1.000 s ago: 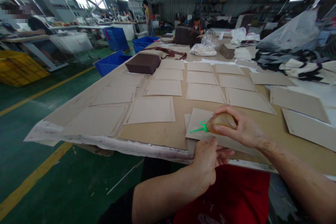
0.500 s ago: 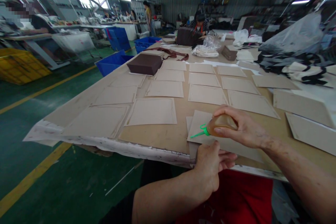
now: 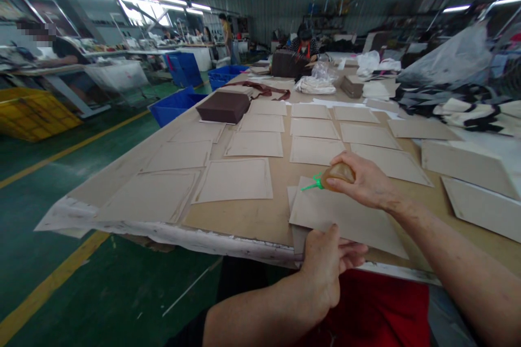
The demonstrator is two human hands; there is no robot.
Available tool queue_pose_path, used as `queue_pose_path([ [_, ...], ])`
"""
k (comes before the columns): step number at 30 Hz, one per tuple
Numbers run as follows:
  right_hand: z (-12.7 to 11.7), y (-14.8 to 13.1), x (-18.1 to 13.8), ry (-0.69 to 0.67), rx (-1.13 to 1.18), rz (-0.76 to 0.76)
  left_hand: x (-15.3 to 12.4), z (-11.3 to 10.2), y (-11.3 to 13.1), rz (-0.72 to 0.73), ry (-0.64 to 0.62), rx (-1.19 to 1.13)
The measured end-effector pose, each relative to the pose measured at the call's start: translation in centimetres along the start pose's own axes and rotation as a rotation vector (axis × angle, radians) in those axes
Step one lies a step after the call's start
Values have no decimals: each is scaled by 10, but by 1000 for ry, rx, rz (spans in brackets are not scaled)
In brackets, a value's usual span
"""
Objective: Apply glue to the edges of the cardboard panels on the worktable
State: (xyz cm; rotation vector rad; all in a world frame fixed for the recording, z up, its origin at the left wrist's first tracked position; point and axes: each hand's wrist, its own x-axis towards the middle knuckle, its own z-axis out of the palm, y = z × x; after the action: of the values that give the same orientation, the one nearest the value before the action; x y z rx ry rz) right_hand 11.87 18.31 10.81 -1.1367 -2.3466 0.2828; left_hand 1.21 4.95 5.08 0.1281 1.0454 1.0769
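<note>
My right hand (image 3: 364,179) is wrapped around a squeeze bottle of amber liquid (image 3: 340,173), which looks like glue. Its thin green nozzle points left, with the tip at the far left corner of a grey-beige cardboard panel (image 3: 342,211). At that panel's near edge, my left hand (image 3: 323,257) grips it, thumb on top and the other fingers reaching underneath. Another panel (image 3: 299,238) lies partly covered below it. Beyond, similar panels (image 3: 234,180) are spread in rows, several with darker lines along their borders.
A dark brown box (image 3: 224,107) stands on the table's left side, near a brown strap (image 3: 264,89). Blue bins (image 3: 173,105) sit on the floor to the left. Black and white fabric (image 3: 468,114) is piled at right. A co-worker (image 3: 304,46) is at the far end.
My right hand has moved the bottle away from me, so the nozzle tip went from the panel's left side to its far left corner. My left hand keeps its hold.
</note>
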Motion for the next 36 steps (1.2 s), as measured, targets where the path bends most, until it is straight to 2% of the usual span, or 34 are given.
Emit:
queue_pose_path([
  [10,4,15,10,63,-92,47,-1,1,1,13,28,9],
  [17,0,15,15,47,-116,46,-3,1,1,39,12,15],
  [24,-33,20,-2,-20,-200,89,3,-3,-4,64,2,27],
  [29,-58,43,-28,-41,-258,148,0,-1,0,51,23,70],
  [36,-77,68,-63,-6,-236,276,0,-1,2,63,4,113],
])
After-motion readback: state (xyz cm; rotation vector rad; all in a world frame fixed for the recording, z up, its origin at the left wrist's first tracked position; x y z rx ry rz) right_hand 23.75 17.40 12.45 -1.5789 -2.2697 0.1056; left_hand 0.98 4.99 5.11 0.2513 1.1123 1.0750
